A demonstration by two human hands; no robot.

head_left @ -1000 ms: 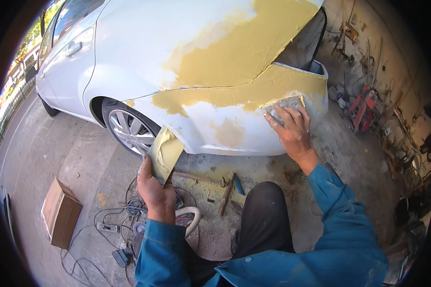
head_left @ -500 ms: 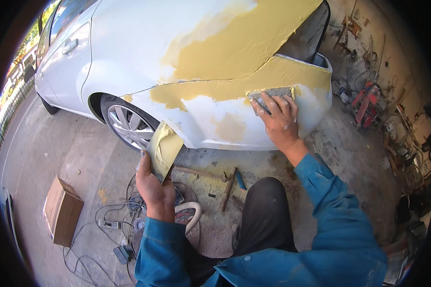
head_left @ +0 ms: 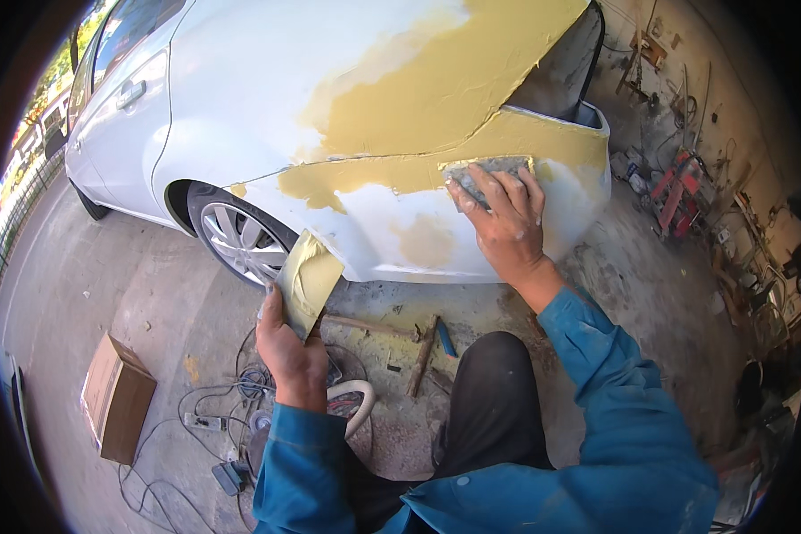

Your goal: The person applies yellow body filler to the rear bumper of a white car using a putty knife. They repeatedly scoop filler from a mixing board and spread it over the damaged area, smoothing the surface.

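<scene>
My right hand (head_left: 507,222) grips a grey, putty-smeared spreader (head_left: 488,169) against the rear bumper (head_left: 392,222) of a white car, at the lower edge of a broad band of yellow putty (head_left: 400,107). A crease runs through the putty toward the open lamp recess (head_left: 556,76). My left hand (head_left: 289,356) holds a flat board (head_left: 310,276) with a mound of pale yellow putty, upright beside the rear wheel (head_left: 231,231). My fingertips behind the board are mostly hidden.
My knee (head_left: 489,383) is below the bumper. On the concrete floor lie a cardboard box (head_left: 120,405), tangled cables (head_left: 196,427), a pale hose (head_left: 360,409) and wooden sticks (head_left: 423,356). At right, tools (head_left: 676,191) crowd along a wall.
My right hand and spreader have moved left along the bumper over the last second. My left hand and the putty board stay almost in the same place.
</scene>
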